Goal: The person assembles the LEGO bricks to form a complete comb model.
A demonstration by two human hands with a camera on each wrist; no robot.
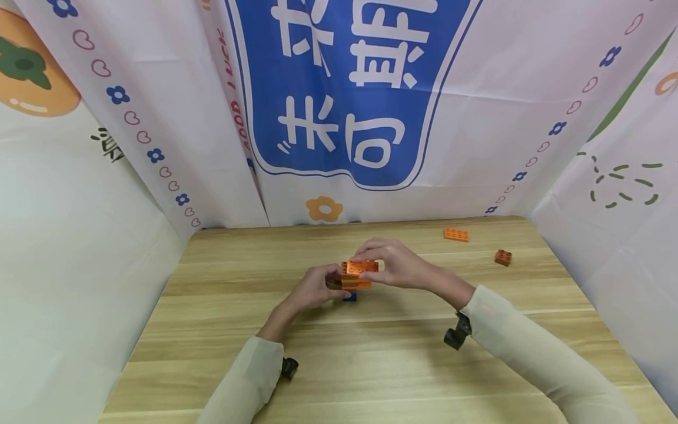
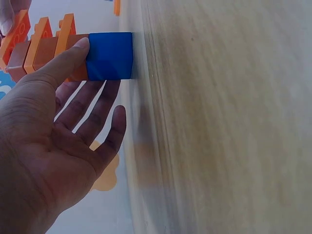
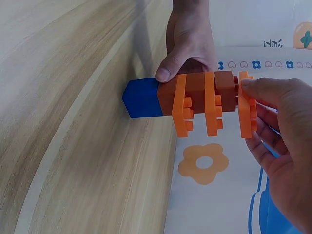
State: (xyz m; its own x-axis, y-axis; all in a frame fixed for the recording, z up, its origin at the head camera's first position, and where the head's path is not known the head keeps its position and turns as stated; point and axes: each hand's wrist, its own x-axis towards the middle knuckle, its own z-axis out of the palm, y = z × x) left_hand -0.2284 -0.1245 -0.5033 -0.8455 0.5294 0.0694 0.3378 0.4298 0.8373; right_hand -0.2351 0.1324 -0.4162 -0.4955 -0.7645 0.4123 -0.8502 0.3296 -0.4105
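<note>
A tower of toy building bricks stands upright on the table, with a blue brick [image 3: 144, 98] at its foot. Above it, brown bricks [image 3: 196, 92] alternate with flat orange bricks [image 3: 211, 109] that jut out to one side. My left hand [image 1: 316, 287] grips the tower low down, its thumb on the lowest brown brick beside the blue one. At the top, my right hand [image 1: 399, 265] pinches another flat orange brick [image 3: 245, 117] between thumb and fingers. That brick sits at the studs of the uppermost brown brick, a narrow gap showing between them in the right wrist view.
A loose flat orange brick [image 1: 456, 235] lies near the back edge of the wooden table [image 1: 222, 330], right of the hands. A small brown brick [image 1: 503, 257] is farther right. Printed white cloth [image 1: 466, 147] hangs behind and at both sides.
</note>
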